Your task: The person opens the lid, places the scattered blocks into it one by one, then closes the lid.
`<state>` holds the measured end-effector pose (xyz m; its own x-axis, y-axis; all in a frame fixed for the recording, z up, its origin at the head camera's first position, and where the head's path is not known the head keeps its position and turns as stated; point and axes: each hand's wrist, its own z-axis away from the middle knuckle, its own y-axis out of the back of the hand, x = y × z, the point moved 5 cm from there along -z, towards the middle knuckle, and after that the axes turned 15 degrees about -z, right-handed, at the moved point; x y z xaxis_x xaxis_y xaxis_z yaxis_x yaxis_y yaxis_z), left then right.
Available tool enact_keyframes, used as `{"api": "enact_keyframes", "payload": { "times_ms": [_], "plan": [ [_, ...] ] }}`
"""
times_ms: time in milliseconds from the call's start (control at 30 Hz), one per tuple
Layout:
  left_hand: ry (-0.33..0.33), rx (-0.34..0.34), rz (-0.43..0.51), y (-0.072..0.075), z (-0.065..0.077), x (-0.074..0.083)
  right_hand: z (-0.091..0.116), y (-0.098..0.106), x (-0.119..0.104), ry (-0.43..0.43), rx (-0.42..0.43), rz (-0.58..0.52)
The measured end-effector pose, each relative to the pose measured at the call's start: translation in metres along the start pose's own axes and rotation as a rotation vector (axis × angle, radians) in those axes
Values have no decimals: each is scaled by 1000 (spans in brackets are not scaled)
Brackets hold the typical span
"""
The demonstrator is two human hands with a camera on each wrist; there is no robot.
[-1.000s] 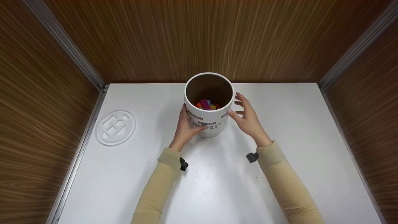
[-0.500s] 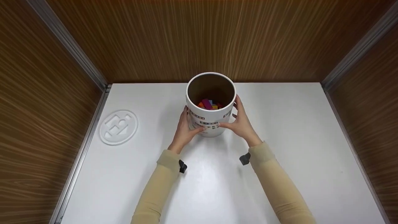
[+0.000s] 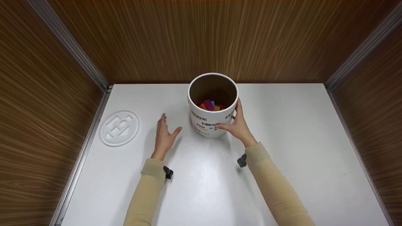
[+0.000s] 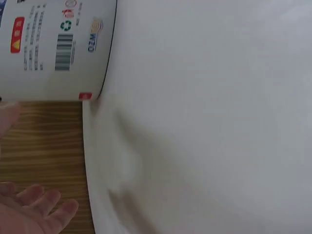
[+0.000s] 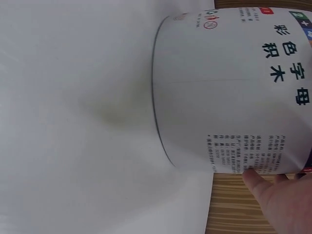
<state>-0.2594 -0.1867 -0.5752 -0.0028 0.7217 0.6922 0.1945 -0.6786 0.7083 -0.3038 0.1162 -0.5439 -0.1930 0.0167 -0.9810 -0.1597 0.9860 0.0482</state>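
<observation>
A white cylindrical tub (image 3: pixel 204 125) with printed labels stands upright near the back of the table, its top uncovered. Colourful blocks (image 3: pixel 209 105) lie deep inside it. My right hand (image 3: pixel 240 127) grips the tub's right side, thumb across the front and fingers round behind, partly hidden. My left hand (image 3: pixel 164 138) is off to the tub's left, apart from it, with fingers and thumb spread and nothing in them. In the left wrist view, the fingers (image 4: pixel 61 214) show below the tub's printed wall (image 4: pixel 44 83).
A round white disc (image 3: pixel 108 121) with raised or cut shapes lies on the white table (image 3: pixel 201 188) at the left. Wood-grain panels (image 3: pixel 213 40) enclose the table at the back and both sides.
My right hand has closed in on the tub's right side and taken hold. My left hand has let go of the tub and moved left towards the disc.
</observation>
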Motion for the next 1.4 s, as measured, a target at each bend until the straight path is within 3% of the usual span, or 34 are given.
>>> {"api": "enact_keyframes", "payload": {
  "times_ms": [100, 333, 600, 700, 800, 967, 1100, 1400],
  "plan": [
    [44, 64, -35, 20, 1, -18, 1, -1, 1, 0, -5, -11],
    [165, 243, -96, 71, 4, -58, 12, -12, -35, -3, -34, -49],
    [378, 351, -169, 112, 15, -102, 14, -12, -34, -31, -24, -42],
    [486, 331, -210, 121, 22, -118, 14, -12, -34, -43, -23, -35],
    [596, 265, -243, 127, 30, -133, 15, -11, -33, -49, -18, -28],
    [700, 144, -271, 129, 37, -154, 14, -11, -32, -43, -18, -28],
    [718, 82, -279, 127, 40, -162, 15, -11, -33, -25, -25, -31],
    [685, 40, -329, 126, 39, -166, 14, -11, -33, -20, -34, -27]
  ]
}}
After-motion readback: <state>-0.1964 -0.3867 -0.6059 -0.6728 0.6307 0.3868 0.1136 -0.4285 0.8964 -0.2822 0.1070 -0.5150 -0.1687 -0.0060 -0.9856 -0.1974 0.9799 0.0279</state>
